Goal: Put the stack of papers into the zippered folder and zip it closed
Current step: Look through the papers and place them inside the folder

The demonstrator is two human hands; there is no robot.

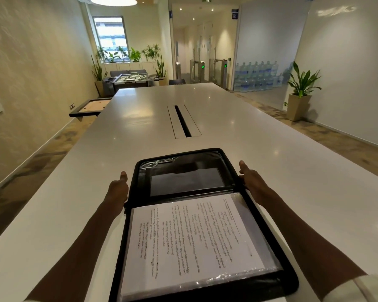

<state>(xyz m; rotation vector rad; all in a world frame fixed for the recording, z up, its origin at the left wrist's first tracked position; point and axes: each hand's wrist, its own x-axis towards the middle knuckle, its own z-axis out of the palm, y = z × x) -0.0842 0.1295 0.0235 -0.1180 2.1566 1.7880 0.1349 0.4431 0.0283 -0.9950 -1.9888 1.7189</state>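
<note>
While the table (271, 171) carries the folder (277, 247) lying open, your papers (190, 238) already rest inside its near half. Your left hand (117, 188) and right hand (250, 178) each grip a side of its far flap. Closing is under way: fold that flap over the papers, then zip.

Two bare arms show, each ending in a bare hand: the left hand (117, 188) and the right hand (251, 178). A white sleeve (367, 287) covers the right upper arm.
</note>
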